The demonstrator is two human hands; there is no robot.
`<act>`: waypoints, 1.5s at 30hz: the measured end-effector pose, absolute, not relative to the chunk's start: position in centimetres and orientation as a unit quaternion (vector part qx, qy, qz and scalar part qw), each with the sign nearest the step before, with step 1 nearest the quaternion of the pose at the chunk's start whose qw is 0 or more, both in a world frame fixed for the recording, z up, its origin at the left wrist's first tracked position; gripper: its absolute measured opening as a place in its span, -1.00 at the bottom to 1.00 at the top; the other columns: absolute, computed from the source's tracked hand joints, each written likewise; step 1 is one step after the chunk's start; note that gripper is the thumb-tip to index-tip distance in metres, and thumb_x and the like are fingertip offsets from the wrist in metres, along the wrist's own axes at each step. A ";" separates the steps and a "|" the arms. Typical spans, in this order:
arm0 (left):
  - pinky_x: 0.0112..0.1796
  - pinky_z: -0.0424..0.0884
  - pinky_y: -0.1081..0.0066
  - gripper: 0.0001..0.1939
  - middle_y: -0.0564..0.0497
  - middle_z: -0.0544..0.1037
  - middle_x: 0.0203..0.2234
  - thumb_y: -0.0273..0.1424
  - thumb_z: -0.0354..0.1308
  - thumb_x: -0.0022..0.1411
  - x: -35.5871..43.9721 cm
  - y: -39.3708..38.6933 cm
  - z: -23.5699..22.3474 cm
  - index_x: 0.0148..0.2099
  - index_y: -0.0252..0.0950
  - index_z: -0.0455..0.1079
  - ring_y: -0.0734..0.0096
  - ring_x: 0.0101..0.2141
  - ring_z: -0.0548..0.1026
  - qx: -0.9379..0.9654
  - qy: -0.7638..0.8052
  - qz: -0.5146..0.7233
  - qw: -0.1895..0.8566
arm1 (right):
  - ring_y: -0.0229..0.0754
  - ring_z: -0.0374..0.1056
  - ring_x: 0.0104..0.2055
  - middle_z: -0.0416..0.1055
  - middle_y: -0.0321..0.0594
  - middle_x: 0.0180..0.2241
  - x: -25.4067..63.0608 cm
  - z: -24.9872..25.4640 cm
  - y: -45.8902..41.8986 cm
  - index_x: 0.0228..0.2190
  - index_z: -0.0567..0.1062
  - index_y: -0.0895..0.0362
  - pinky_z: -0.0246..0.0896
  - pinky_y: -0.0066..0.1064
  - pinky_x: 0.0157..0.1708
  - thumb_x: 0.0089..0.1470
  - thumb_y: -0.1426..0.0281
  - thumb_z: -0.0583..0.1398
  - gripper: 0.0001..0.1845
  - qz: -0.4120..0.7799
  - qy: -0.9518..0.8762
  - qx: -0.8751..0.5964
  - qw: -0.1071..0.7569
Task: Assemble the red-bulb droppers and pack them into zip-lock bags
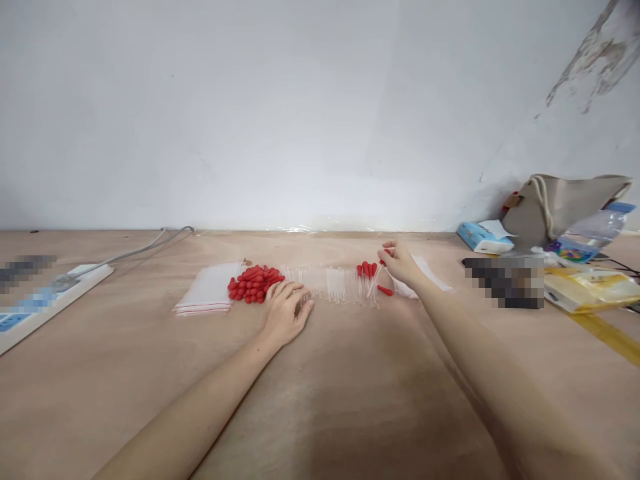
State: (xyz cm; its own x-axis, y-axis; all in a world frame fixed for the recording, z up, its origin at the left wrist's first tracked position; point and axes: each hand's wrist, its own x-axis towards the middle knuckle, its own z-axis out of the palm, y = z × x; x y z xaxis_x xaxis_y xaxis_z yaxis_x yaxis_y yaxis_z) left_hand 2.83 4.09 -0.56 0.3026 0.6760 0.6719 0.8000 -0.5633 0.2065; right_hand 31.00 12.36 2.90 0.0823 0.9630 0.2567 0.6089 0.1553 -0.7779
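My right hand [397, 263] pinches the red rubber bulb of a glass dropper [373, 283], whose clear tube slants down to the left. Several other red-capped droppers [367, 269] lie under and beside it, and a loose-looking red bulb [385, 291] is just below. My left hand [287, 308] rests on the table with its fingers apart, at the near right edge of a pile of red rubber bulbs [254, 283]. Its fingertips reach the left end of a row of clear glass tubes [336, 285]. Whether they touch a bulb or tube I cannot make out.
A stack of clear zip bags [206, 287] lies left of the bulbs; another clear bag [431, 275] lies behind my right wrist. At left is a power strip [75, 283] with a grey cable. Tissues [484, 237], a grey bag [570, 200] and a plastic bottle [595, 230] stand at right.
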 end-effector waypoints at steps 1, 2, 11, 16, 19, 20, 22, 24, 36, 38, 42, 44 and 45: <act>-0.08 0.16 0.11 -0.83 -0.06 0.48 -0.25 -0.34 0.06 0.14 2.8 4.1 -0.6 -0.24 -0.24 0.42 0.20 -0.15 0.34 -0.801 -0.465 -0.366 0.087 | -0.25 0.30 -0.42 0.34 -0.27 -0.50 31.2 2.8 12.8 -0.18 0.18 0.19 0.14 -0.41 -0.39 0.02 0.33 0.01 -0.70 0.212 -0.651 -0.631 0.365; -0.09 0.16 0.11 -0.84 -0.06 0.47 -0.25 -0.34 0.07 0.13 2.9 4.2 -0.7 -0.26 -0.23 0.43 0.20 -0.15 0.34 -0.800 -0.469 -0.363 0.089 | -0.24 0.29 -0.44 0.34 -0.28 -0.51 31.3 2.6 13.2 -0.20 0.20 0.19 0.12 -0.41 -0.40 -0.01 0.36 0.04 -0.70 0.209 -0.658 -0.641 0.335; -0.10 0.13 0.07 -0.84 -0.07 0.43 -0.24 -0.32 0.09 0.11 2.7 4.0 -0.6 -0.28 -0.21 0.45 0.17 -0.16 0.31 -0.790 -0.491 -0.355 0.097 | -0.17 0.30 -0.38 0.38 -0.25 -0.49 30.3 1.1 12.7 -0.15 0.18 0.16 0.04 -0.40 -0.40 -0.02 0.15 0.06 -0.55 0.138 -0.668 -0.682 0.263; -0.13 0.13 0.08 -0.85 -0.08 0.42 -0.25 -0.30 0.10 0.10 2.9 4.0 -0.8 -0.29 -0.21 0.44 0.15 -0.17 0.31 -0.780 -0.500 -0.358 0.112 | -0.18 0.30 -0.42 0.40 -0.24 -0.50 32.1 1.0 10.7 -0.29 0.29 0.13 0.02 -0.41 -0.43 -0.01 0.16 0.04 -0.68 0.108 -0.664 -0.702 0.237; -0.14 0.12 0.08 -0.86 -0.08 0.42 -0.24 -0.31 0.09 0.10 2.9 4.1 -0.9 -0.29 -0.21 0.42 0.14 -0.17 0.31 -0.775 -0.504 -0.362 0.120 | -0.18 0.29 -0.41 0.42 -0.23 -0.47 33.1 1.2 9.3 -0.44 0.36 0.10 0.01 -0.42 -0.45 -0.03 0.18 0.05 -0.75 0.108 -0.676 -0.704 0.187; -0.14 0.12 0.08 -0.87 -0.08 0.41 -0.24 -0.31 0.09 0.10 2.9 4.2 -0.9 -0.30 -0.21 0.41 0.13 -0.17 0.30 -0.771 -0.508 -0.363 0.122 | -0.17 0.29 -0.40 0.42 -0.23 -0.46 33.3 1.2 9.0 -0.48 0.37 0.10 0.00 -0.41 -0.44 -0.04 0.19 0.06 -0.76 0.107 -0.683 -0.702 0.170; -0.16 0.12 0.08 -0.87 -0.09 0.41 -0.23 -0.32 0.09 0.09 2.7 4.6 -0.7 -0.30 -0.22 0.38 0.11 -0.16 0.29 -0.762 -0.521 -0.361 0.129 | -0.16 0.30 -0.36 0.43 -0.23 -0.44 33.6 1.5 8.5 -0.51 0.41 0.10 0.00 -0.40 -0.42 -0.06 0.22 0.08 -0.78 0.109 -0.699 -0.692 0.143; -0.18 0.14 0.08 -0.87 -0.11 0.40 -0.24 -0.32 0.10 0.07 2.4 5.2 -0.3 -0.30 -0.23 0.35 0.08 -0.17 0.28 -0.750 -0.545 -0.350 0.135 | -0.15 0.30 -0.33 0.44 -0.25 -0.41 33.7 1.8 8.2 -0.51 0.44 0.09 0.01 -0.38 -0.39 -0.08 0.27 0.10 -0.82 0.119 -0.717 -0.676 0.123; -0.27 0.23 0.15 -0.87 -0.13 0.36 -0.39 -0.33 0.11 -0.01 6.1 8.3 1.0 -0.48 -0.29 0.36 0.09 -0.26 0.28 -0.735 -0.595 -0.304 0.115 | -0.11 0.30 -0.32 0.43 -0.21 -0.47 31.9 2.8 7.6 -0.61 0.39 0.13 -0.01 -0.27 -0.28 -0.11 0.38 0.08 -0.86 0.095 -0.711 -0.693 0.075; -0.23 0.20 0.16 -0.79 -0.12 0.36 -0.35 -0.24 0.08 0.01 7.3 8.5 1.0 -0.47 -0.28 0.39 0.09 -0.21 0.26 -0.729 -0.619 -0.280 0.087 | -0.08 0.30 -0.30 0.43 -0.19 -0.48 31.6 2.8 7.5 -0.58 0.39 0.14 -0.04 -0.23 -0.25 -0.10 0.41 0.06 -0.86 0.082 -0.707 -0.699 0.074; -0.15 0.13 0.18 -0.66 -0.15 0.35 -0.26 -0.12 0.01 0.03 9.3 8.7 1.2 -0.43 -0.29 0.43 0.07 -0.13 0.21 -0.712 -0.670 -0.206 0.036 | -0.07 0.30 -0.24 0.44 -0.20 -0.43 31.1 2.5 7.4 -0.41 0.40 0.12 -0.06 -0.24 -0.23 -0.08 0.41 0.05 -0.84 0.073 -0.703 -0.703 0.080; -0.14 0.12 0.20 -0.64 -0.18 0.35 -0.24 -0.14 -0.01 0.04 9.9 8.7 1.4 -0.41 -0.31 0.44 0.06 -0.12 0.20 -0.705 -0.686 -0.180 0.029 | -0.07 0.30 -0.22 0.44 -0.20 -0.40 31.0 2.3 7.4 -0.39 0.39 0.11 -0.06 -0.25 -0.23 -0.07 0.40 0.04 -0.83 0.073 -0.706 -0.700 0.079; -0.14 0.12 0.21 -0.65 -0.20 0.35 -0.24 -0.16 -0.01 0.04 10.0 8.8 1.5 -0.40 -0.32 0.45 0.05 -0.12 0.21 -0.701 -0.692 -0.169 0.029 | -0.07 0.30 -0.22 0.44 -0.19 -0.39 31.0 2.2 7.4 -0.37 0.38 0.12 -0.07 -0.25 -0.24 -0.06 0.40 0.03 -0.82 0.071 -0.708 -0.698 0.079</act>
State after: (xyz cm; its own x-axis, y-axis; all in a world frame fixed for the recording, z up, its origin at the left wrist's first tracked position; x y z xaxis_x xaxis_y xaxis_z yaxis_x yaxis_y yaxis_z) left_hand 10.04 8.76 1.47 -0.0147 0.9610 0.2761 0.9803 -0.0406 0.1934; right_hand 30.95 7.35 2.22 -0.0119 0.9998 0.0130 0.9775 0.0144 -0.2103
